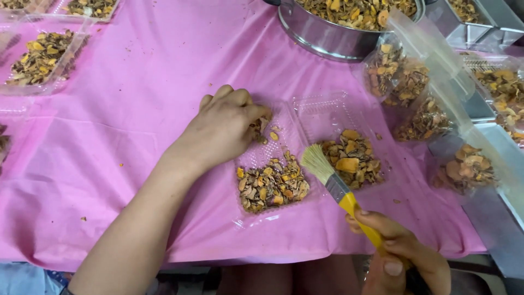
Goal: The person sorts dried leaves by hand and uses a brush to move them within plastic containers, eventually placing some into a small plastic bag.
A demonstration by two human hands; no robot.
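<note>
My left hand (224, 128) rests with curled fingers on the far end of a clear plastic tray (256, 155), pinching dried orange-brown slices (261, 127). More dried slices (273, 186) pile at the tray's near end. My right hand (401, 246) grips the yellow handle of a paintbrush (334, 186); its pale bristles hover between this tray and a second clear tray (322, 114) that holds another heap of slices (352, 158).
A pink cloth (136, 109) covers the table. A steel pot (327, 35) of dried slices stands at the back. Filled clear bags (415, 93) lie at the right beside metal trays (491, 22). Filled plastic trays (41, 57) sit at the far left.
</note>
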